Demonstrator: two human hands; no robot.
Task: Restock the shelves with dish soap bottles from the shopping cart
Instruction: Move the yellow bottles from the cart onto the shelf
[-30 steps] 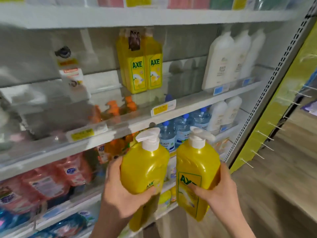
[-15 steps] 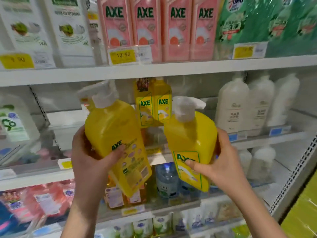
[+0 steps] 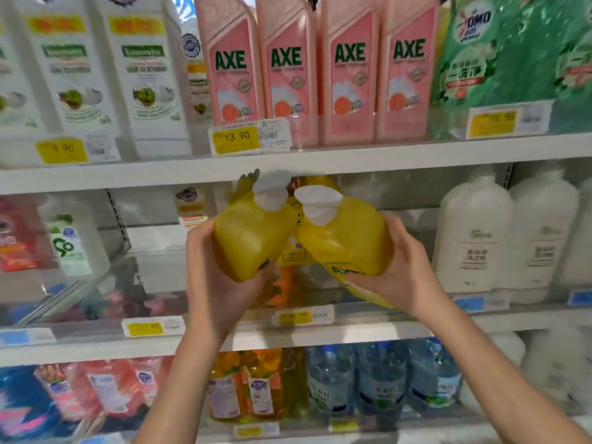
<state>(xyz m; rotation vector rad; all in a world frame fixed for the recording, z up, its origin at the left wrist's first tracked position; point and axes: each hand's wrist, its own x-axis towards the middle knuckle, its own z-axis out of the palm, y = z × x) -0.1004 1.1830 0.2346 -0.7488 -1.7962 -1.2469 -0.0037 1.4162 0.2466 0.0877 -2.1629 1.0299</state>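
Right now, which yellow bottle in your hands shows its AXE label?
The right-hand bottle, held by the right hand: its green-edged AXE label faces us. The left-hand bottle, in the left hand, shows mostly plain yellow.

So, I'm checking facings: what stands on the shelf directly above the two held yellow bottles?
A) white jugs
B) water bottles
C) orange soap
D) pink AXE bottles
D: the pink AXE bottles line the upper shelf, straight over the yellow bottle in the left hand.

Two tilted yellow pump bottles point(image 3: 253, 238) point(image 3: 346, 238)
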